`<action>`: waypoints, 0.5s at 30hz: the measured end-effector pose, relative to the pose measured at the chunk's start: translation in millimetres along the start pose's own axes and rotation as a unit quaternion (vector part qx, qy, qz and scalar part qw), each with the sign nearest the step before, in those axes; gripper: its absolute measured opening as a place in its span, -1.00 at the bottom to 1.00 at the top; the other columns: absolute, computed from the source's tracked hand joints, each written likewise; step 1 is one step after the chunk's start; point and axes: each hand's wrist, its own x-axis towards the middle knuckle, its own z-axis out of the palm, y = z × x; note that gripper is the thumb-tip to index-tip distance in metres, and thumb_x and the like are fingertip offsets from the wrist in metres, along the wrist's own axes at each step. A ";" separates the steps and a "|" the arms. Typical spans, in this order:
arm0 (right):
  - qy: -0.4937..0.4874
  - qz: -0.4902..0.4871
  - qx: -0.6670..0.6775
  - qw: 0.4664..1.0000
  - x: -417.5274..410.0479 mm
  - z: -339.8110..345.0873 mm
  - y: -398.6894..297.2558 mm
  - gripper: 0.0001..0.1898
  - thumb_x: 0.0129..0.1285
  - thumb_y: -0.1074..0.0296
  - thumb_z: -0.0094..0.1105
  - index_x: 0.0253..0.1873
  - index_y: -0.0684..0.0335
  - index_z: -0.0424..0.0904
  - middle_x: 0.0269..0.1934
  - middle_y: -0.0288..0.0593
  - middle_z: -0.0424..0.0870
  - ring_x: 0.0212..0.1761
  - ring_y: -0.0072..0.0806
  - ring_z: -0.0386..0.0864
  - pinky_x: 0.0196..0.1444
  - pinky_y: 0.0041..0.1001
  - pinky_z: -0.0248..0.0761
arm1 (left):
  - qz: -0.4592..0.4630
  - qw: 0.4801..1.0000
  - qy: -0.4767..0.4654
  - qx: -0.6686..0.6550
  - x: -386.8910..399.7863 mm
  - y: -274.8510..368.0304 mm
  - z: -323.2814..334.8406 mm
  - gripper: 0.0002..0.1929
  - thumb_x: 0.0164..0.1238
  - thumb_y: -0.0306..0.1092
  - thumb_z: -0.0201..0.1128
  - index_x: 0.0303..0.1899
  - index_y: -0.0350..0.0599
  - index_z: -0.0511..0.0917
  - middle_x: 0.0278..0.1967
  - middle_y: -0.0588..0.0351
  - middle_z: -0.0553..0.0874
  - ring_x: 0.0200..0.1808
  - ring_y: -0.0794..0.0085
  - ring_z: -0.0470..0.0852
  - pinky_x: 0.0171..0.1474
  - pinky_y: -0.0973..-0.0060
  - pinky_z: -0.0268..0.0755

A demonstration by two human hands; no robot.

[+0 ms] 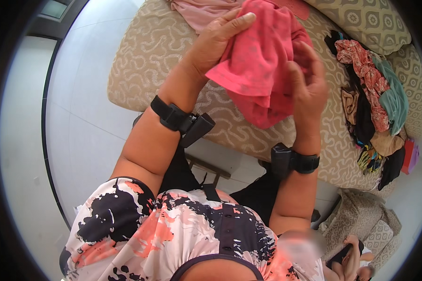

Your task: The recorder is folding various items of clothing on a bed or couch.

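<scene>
A coral-pink printed cloth garment (263,59) is lifted above the beige patterned sofa seat (144,66), its hemmed edge hanging down. My left hand (218,38) grips its upper left side, the thumb lying over the fabric. On the garment's right side, my right hand (307,77) is slightly blurred, with thumb and fingers around a fold; some fingertips are hidden in the cloth. Behind my left hand lies a pale pink cloth (204,14). Each forearm wears a black strap with a device.
A heap of mixed clothes (365,84) lies on the seat at right, by patterned cushions (365,21). A red and purple bag (410,156) stands beyond it. Another person (348,256) is at lower right near a covered sofa (358,217). A stool or table frame (211,168) shows below the seat.
</scene>
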 end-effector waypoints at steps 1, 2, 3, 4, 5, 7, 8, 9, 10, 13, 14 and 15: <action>-0.031 0.013 -0.012 0.999 -4.3 6.9 -2.6 -0.68 0.35 0.38 0.25 0.16 0.25 0.55 0.01 -0.18 0.65 0.04 -0.47 0.58 0.10 -0.44 0.43 | -0.001 1.000 -0.001 -0.001 -1.5 0.4 2.5 -0.62 0.49 -0.30 0.20 0.23 -0.25 0.46 0.06 0.04 0.68 0.02 0.41 0.70 0.12 0.43 0.62; -0.061 0.026 -0.024 0.997 -6.5 9.8 -3.2 -0.72 0.34 0.40 0.25 0.12 0.23 0.57 -0.03 -0.20 0.67 -0.02 -0.49 0.59 0.05 -0.46 0.44 | -0.018 0.999 -0.023 0.032 -3.8 1.5 5.9 -0.62 0.49 -0.30 0.18 0.23 -0.25 0.47 0.06 0.06 0.68 0.02 0.44 0.70 0.11 0.47 0.61; -0.062 0.025 -0.024 0.997 -6.0 9.6 -0.7 -0.72 0.34 0.40 0.25 0.12 0.23 0.57 -0.03 -0.20 0.67 -0.02 -0.49 0.59 0.05 -0.46 0.44 | -0.035 0.996 -0.044 0.065 -5.3 2.9 7.5 -0.62 0.50 -0.31 0.17 0.24 -0.26 0.47 0.06 0.07 0.68 0.01 0.47 0.70 0.10 0.51 0.60; -0.080 -0.038 -0.094 0.992 -4.6 8.5 3.2 -0.74 0.33 0.41 0.25 0.09 0.26 0.56 -0.08 -0.21 0.67 -0.08 -0.49 0.58 0.02 -0.47 0.44 | -0.034 0.996 -0.044 0.066 -4.6 2.2 6.5 -0.62 0.50 -0.31 0.17 0.24 -0.26 0.47 0.06 0.07 0.68 0.01 0.47 0.70 0.10 0.51 0.60; -0.096 -0.102 -0.163 0.977 -3.4 7.4 5.2 -0.76 0.33 0.43 0.24 0.06 0.29 0.55 -0.12 -0.21 0.67 -0.15 -0.48 0.58 -0.02 -0.49 0.44 | -0.014 0.996 -0.022 0.086 -2.7 0.2 4.2 -0.64 0.50 -0.31 0.17 0.22 -0.26 0.49 0.05 0.09 0.69 0.01 0.49 0.70 0.09 0.53 0.60; -0.099 -0.039 -0.156 0.982 -4.9 6.1 -1.6 -0.80 0.35 0.43 0.21 0.03 0.30 0.54 -0.15 -0.21 0.67 -0.18 -0.48 0.57 -0.03 -0.51 0.44 | 0.007 0.994 0.003 0.107 -0.6 0.2 -4.4 -0.65 0.50 -0.31 0.17 0.20 -0.26 0.52 0.05 0.11 0.69 0.00 0.51 0.70 0.08 0.55 0.61; -0.099 0.024 -0.150 0.983 -5.0 5.4 -4.4 -0.84 0.38 0.44 0.19 0.00 0.31 0.53 -0.18 -0.21 0.66 -0.22 -0.48 0.56 -0.05 -0.52 0.44 | 0.028 0.994 0.032 0.102 0.1 2.4 -10.1 -0.66 0.49 -0.31 0.19 0.18 -0.27 0.54 0.03 0.13 0.70 -0.01 0.53 0.69 0.08 0.56 0.58; -0.098 0.025 -0.152 0.983 -2.7 1.5 -3.3 -0.84 0.38 0.44 0.19 0.00 0.31 0.53 -0.18 -0.21 0.66 -0.22 -0.48 0.56 -0.05 -0.52 0.44 | 0.047 0.993 0.058 0.094 1.3 4.1 -7.8 -0.66 0.48 -0.30 0.21 0.15 -0.27 0.55 0.01 0.15 0.70 -0.02 0.54 0.68 0.08 0.58 0.55; -0.039 0.040 -0.035 0.998 1.3 -4.3 -0.7 -0.86 0.42 0.42 0.15 -0.02 0.31 0.52 -0.19 -0.20 0.66 -0.24 -0.49 0.56 -0.08 -0.54 0.44 | 0.046 0.993 0.057 0.092 2.0 4.7 -4.4 -0.66 0.48 -0.30 0.21 0.15 -0.27 0.55 0.01 0.15 0.70 -0.02 0.54 0.68 0.08 0.58 0.55; 0.068 0.062 0.170 0.981 12.2 -19.0 -6.3 -0.88 0.49 0.37 0.07 -0.06 0.30 0.50 -0.22 -0.18 0.64 -0.29 -0.54 0.53 -0.20 -0.58 0.43 | 0.047 0.998 0.047 0.010 1.9 9.1 0.8 -0.74 0.46 -0.44 0.15 0.11 -0.21 0.53 -0.05 0.13 0.69 -0.06 0.49 0.68 0.05 0.52 0.56; 0.117 0.070 0.254 0.958 15.0 -24.8 -7.6 -0.87 0.51 0.34 0.04 -0.09 0.28 0.49 -0.22 -0.16 0.64 -0.31 -0.56 0.51 -0.28 -0.60 0.41 | 0.069 0.996 0.043 0.021 3.0 9.0 -2.2 -0.75 0.46 -0.44 0.16 0.10 -0.21 0.55 -0.05 0.14 0.70 -0.08 0.50 0.68 0.04 0.54 0.57; 0.116 0.070 0.254 0.958 17.0 -37.6 -4.4 -0.87 0.51 0.34 0.04 -0.09 0.28 0.49 -0.22 -0.16 0.64 -0.31 -0.56 0.51 -0.28 -0.60 0.41 | 0.091 0.995 0.038 0.030 3.6 9.6 -3.0 -0.76 0.46 -0.43 0.17 0.08 -0.21 0.57 -0.06 0.14 0.70 -0.10 0.50 0.69 0.02 0.56 0.58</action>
